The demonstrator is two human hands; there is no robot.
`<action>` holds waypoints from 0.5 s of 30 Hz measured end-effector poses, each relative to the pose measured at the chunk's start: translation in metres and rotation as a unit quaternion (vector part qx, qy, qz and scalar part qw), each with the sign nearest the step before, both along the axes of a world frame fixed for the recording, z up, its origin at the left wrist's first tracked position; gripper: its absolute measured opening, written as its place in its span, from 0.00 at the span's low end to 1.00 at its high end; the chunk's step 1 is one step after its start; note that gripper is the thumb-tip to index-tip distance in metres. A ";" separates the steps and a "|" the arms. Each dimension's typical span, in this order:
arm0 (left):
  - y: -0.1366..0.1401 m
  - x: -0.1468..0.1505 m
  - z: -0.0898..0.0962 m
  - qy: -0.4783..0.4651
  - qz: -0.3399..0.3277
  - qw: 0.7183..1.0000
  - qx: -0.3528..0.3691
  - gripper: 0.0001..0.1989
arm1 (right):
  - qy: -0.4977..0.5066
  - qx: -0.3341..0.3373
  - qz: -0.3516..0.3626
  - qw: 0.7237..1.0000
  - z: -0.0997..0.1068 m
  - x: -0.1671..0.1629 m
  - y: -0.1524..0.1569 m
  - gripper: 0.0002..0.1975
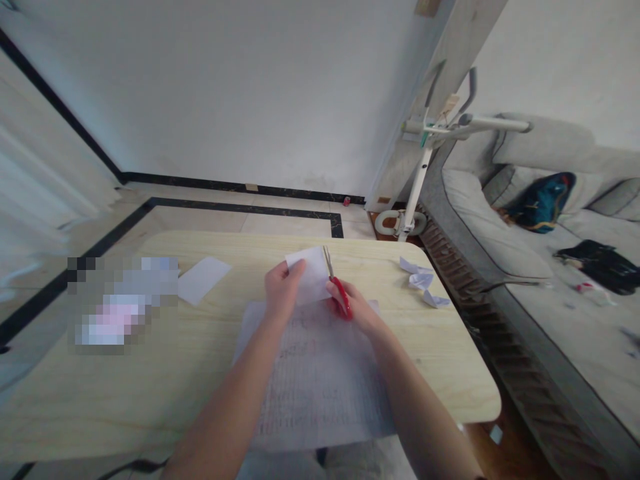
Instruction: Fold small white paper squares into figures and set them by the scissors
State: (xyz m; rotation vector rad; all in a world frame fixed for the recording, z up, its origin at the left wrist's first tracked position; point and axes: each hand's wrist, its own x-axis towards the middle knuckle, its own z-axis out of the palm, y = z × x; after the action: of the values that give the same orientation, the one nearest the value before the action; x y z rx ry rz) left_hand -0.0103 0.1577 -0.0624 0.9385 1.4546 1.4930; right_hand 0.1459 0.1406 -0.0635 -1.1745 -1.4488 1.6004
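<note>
My left hand (283,288) pinches the left side of a small white sheet of paper (313,277), thumb on top. In my right hand (356,305) is a pair of scissors (342,298) with red handles. Its metal blades point away from me along the paper's right edge; whether they bite into the paper I cannot tell. Both hands are above a large sheet with faint writing (320,380) on the table. A loose white piece of paper (205,279) lies to the left, and several folded paper scraps (421,281) lie to the right.
The pale wooden table (450,373) has rounded corners. A blurred-out patch (120,300) covers something at its left. Beyond the table is a white wall (250,100). At right stand a white exercise machine (417,180) and a grey sofa (575,300) with a bag and clothes on it.
</note>
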 end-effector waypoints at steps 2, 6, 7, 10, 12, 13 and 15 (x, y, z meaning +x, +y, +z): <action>-0.001 0.000 0.002 0.003 0.000 1.000 -0.003 0.17 | 0.002 -0.001 0.004 1.000 0.000 0.000 0.000 0.22; 0.000 0.000 0.002 0.004 0.008 1.000 -0.005 0.16 | -0.008 0.004 0.010 1.000 0.001 -0.002 -0.001 0.21; 0.000 -0.001 0.002 0.006 0.007 1.000 -0.007 0.17 | -0.009 0.007 0.011 1.000 0.001 -0.002 -0.001 0.21; 0.000 -0.001 0.000 0.003 0.001 1.000 -0.008 0.17 | -0.018 0.024 0.007 1.000 0.001 -0.002 0.000 0.21; 0.000 0.000 -0.001 -0.008 -0.001 1.000 -0.004 0.18 | -0.031 0.034 0.006 0.999 -0.001 -0.002 0.001 0.21; 0.000 0.000 -0.001 -0.013 0.000 1.000 -0.003 0.18 | -0.036 0.038 0.006 0.999 -0.001 -0.002 0.001 0.21; 0.000 0.000 0.000 -0.013 0.001 1.000 -0.005 0.17 | -0.041 0.045 0.005 0.998 -0.002 -0.002 0.002 0.22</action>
State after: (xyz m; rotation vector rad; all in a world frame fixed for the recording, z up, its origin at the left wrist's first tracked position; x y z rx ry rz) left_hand -0.0106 0.1579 -0.0625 0.9080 1.4436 1.4937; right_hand 0.1440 0.1425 -0.0652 -1.1940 -1.5641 1.4933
